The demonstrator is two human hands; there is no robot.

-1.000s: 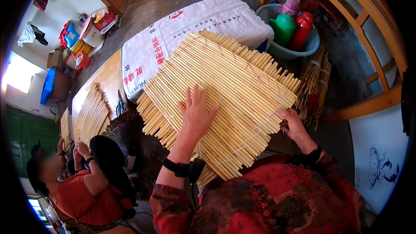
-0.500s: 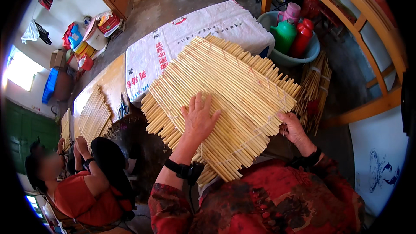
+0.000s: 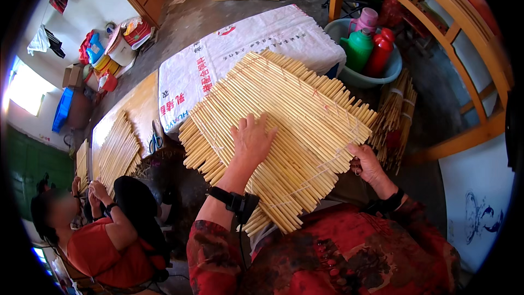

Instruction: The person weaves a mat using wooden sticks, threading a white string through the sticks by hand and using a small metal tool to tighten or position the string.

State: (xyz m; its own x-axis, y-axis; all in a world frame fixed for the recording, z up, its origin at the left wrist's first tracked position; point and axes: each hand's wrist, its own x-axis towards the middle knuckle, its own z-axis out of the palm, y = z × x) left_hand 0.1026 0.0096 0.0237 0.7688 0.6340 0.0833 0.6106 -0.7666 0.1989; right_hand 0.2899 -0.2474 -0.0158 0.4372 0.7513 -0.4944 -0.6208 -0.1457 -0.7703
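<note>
A mat of pale straw-coloured stalks (image 3: 295, 95), bound with thin thread, lies slanted in front of me, with more stalks layered under its edges. My left hand (image 3: 252, 139) rests flat on top of the mat, fingers spread, holding nothing. At the mat's right edge, my right hand (image 3: 368, 163) is closed, thumb against the stalk ends and the other fingers curled below. What may lie inside those curled fingers is hidden. The mat's far part overlaps a table covered with a white printed woven sheet (image 3: 267, 30).
Blue-handled scissors (image 3: 156, 141) lie on the table's left part, near another stalk mat (image 3: 117, 145). A co-worker in orange (image 3: 112, 246) sits at left. Right of the table stand a basin (image 3: 357, 78) with flasks, bundled stalks (image 3: 397, 112) and a wooden frame (image 3: 464, 38).
The mat has shifted very slightly toward me. My left hand has slid a little over it, and my right hand stays at the edge. The co-worker's hands moved slightly.
</note>
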